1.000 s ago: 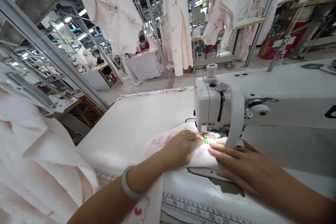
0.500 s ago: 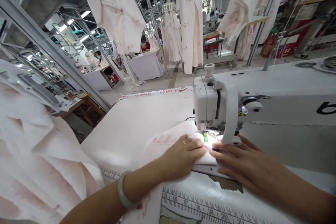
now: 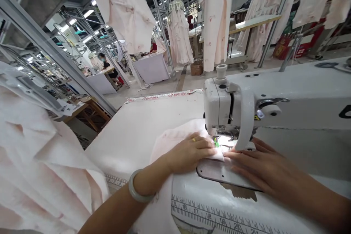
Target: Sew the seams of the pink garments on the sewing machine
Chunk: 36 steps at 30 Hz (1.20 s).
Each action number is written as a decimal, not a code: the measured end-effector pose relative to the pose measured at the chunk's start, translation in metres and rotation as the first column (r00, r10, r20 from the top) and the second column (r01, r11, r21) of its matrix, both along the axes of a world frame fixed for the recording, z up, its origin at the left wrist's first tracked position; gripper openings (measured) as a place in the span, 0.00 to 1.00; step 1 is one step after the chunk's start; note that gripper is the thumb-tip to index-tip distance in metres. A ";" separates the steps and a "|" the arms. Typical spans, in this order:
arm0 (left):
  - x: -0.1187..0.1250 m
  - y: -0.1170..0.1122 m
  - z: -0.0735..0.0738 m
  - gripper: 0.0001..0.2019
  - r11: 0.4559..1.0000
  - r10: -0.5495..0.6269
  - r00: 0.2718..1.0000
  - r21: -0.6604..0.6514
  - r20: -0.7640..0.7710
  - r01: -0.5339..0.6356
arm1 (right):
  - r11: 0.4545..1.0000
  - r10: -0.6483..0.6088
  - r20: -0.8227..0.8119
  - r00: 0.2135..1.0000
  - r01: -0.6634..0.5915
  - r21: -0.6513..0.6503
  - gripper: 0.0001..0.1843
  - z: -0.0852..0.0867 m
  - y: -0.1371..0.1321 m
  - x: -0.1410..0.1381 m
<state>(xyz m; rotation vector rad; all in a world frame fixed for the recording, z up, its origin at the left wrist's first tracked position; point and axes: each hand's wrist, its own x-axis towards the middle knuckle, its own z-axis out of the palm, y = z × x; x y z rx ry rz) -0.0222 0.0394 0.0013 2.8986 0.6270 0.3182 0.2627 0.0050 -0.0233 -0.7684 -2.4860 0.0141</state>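
Observation:
A white sewing machine stands on a white table. Under its needle area lies a pale pink printed fabric piece. My left hand, with a gold ring and a pale bangle at the wrist, lies flat on the fabric just left of the presser foot, fingers stretched. My right hand lies flat to the right of the foot, fingertips on the fabric's edge over the metal needle plate.
A printed ruler runs along the table's near edge. Pink fabric pieces are heaped at the left. Pink garments hang overhead. Other people sit at tables farther back.
The fabric has fed away under the foot, uncovering more of the metal needle plate. Both hands stayed flat and shifted slightly with it.

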 end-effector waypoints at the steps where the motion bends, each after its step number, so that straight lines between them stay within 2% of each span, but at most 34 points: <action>1: 0.000 0.000 0.000 0.22 1.000 -0.026 1.000 -0.006 0.013 0.026 | 1.000 0.006 -0.003 1.000 -0.006 -0.002 0.14 0.001 -0.001 -0.001; 7: -0.003 0.003 -0.001 0.23 0.995 -0.086 0.995 -0.046 0.055 0.088 | 0.999 0.031 -0.034 0.999 -0.032 -0.015 0.16 0.007 -0.003 -0.006; 11: -0.002 0.001 0.000 0.18 0.996 -0.089 0.994 -0.024 0.064 0.091 | 0.999 0.037 -0.054 0.998 -0.036 0.019 0.19 0.007 -0.002 -0.006; 16: 0.000 -0.001 0.000 0.16 0.996 -0.091 0.996 0.024 -0.010 0.091 | 0.999 0.037 -0.045 0.998 -0.037 0.014 0.21 0.007 -0.005 -0.007; 21: 0.002 -0.005 0.001 0.17 0.996 -0.083 0.996 0.016 -0.033 0.083 | 0.997 0.078 -0.001 0.997 -0.078 -0.023 0.21 0.007 -0.008 -0.011; 26: 0.002 -0.009 0.001 0.19 0.997 -0.066 0.998 0.025 -0.019 0.066 | 0.999 0.035 0.024 0.999 -0.034 -0.035 0.20 0.006 -0.009 -0.012; 30: 0.001 -0.011 0.000 0.18 0.996 -0.073 0.997 0.047 -0.034 0.074 | 1.000 0.011 0.025 1.000 -0.012 0.018 0.21 0.005 -0.012 -0.011; 36: 0.003 -0.011 0.001 0.15 0.999 -0.015 1.000 0.036 -0.015 0.015 | 0.998 -0.022 0.057 0.998 0.018 0.064 0.22 0.000 -0.011 -0.008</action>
